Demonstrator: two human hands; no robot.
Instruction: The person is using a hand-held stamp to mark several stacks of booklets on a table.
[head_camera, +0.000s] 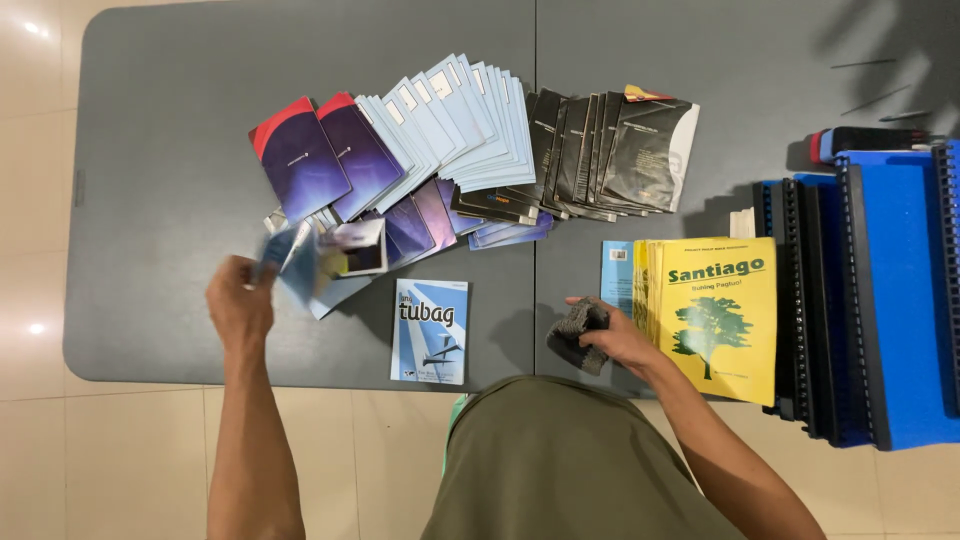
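Left hand (238, 303) was closed on a blurred blue booklet (292, 258), lifted over the table's (150, 150) left side, long axis unclear. Right hand (618, 338) gripped a dark grey cloth (578, 332) just left of the yellow booklet stack (715, 315). A light-blue booklet (430, 330) lay flat between the hands, long axis running away from the person, roughly as near to one hand as the other.
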